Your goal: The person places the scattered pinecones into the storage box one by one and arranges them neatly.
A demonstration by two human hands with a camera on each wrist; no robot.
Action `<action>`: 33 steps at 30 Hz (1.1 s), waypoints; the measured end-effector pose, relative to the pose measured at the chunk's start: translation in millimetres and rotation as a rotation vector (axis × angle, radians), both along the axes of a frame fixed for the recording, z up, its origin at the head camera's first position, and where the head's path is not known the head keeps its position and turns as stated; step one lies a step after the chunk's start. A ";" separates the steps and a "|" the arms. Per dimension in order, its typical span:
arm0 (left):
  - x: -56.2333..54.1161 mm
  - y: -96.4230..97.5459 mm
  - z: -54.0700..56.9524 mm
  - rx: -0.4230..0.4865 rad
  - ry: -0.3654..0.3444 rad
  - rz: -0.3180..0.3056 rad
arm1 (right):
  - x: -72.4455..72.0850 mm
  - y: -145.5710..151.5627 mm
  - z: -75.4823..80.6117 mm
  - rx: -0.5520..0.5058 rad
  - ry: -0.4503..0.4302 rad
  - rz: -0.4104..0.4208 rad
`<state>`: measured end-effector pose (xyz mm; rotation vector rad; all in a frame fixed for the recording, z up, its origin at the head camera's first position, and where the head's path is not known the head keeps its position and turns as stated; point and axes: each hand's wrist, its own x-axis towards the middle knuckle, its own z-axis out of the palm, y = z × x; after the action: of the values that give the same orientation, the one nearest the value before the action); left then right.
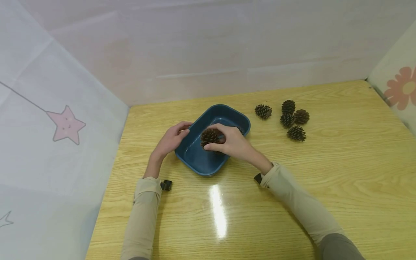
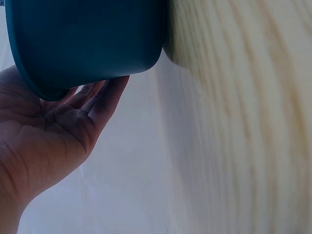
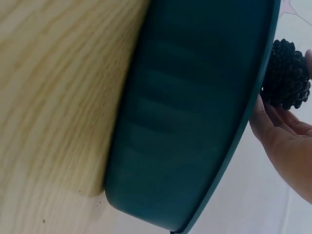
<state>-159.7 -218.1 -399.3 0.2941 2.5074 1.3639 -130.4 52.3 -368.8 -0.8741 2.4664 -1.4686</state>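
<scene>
A dark blue rectangular basin (image 1: 201, 164) with rounded corners sits on the wooden table. At its left rim is my left hand (image 1: 172, 140), thumb over the edge and fingers along the outer wall (image 2: 112, 39). My right hand (image 1: 234, 142) reaches over the basin's near right side. Between its thumb and fingers it holds a brown pine cone (image 1: 209, 137), above the basin's floor. In the right wrist view the held pine cone (image 3: 286, 75) shows just past the rim. Another pine cone (image 1: 239, 129) lies inside by the right wall, partly hidden by the right hand.
Right of the basin, a lone pine cone (image 1: 263, 111) lies on the table (image 1: 351, 173). Farther right is a cluster of several pine cones (image 1: 287, 120). A pale covered wall (image 1: 201, 47) runs along the table's back edge, and another (image 1: 42, 155) along its left.
</scene>
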 end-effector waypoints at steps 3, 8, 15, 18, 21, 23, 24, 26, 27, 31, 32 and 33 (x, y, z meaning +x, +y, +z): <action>-0.4 -0.2 -0.3 0.005 0.002 -0.003 | 0.1 -1.2 -2.2 0.032 0.009 0.007; -0.8 -0.7 -0.3 0.006 0.001 -0.004 | 0.1 -3.5 -4.8 0.079 0.003 0.024; 0.2 -1.0 -0.4 0.008 0.001 -0.011 | 1.0 -5.5 -7.8 0.096 0.003 0.078; 0.2 -0.8 -0.2 0.007 0.005 -0.009 | 1.1 -6.6 -10.0 0.114 -0.003 0.104; -0.2 -0.7 -0.4 0.003 0.010 -0.007 | 0.8 -8.3 -12.5 0.148 0.003 0.125; -0.6 -0.8 -0.9 -0.002 0.012 -0.005 | 0.9 -9.5 -14.2 0.167 0.007 0.139; -0.7 -1.0 -1.2 -0.003 0.014 -0.006 | 1.0 -10.2 -14.7 0.174 0.008 0.148; -0.9 -1.2 -1.5 -0.006 0.017 -0.008 | 1.9 -11.2 -15.1 0.184 0.009 0.166; -1.0 -1.3 -1.6 -0.005 0.018 -0.010 | 2.4 -11.9 -15.2 0.187 0.011 0.176; -0.5 -0.9 -0.4 0.006 0.018 -0.009 | 4.4 -14.5 -15.9 0.204 0.024 0.211; -0.3 -0.7 0.1 0.009 0.018 -0.009 | 4.9 -15.1 -16.0 0.211 0.027 0.218; -0.2 -0.5 0.4 0.012 0.016 -0.008 | 5.3 -15.6 -16.1 0.219 0.029 0.225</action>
<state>-159.9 -218.7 -398.9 0.3184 2.5092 1.3793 -125.0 36.7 -385.0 -1.0906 2.3968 -1.0974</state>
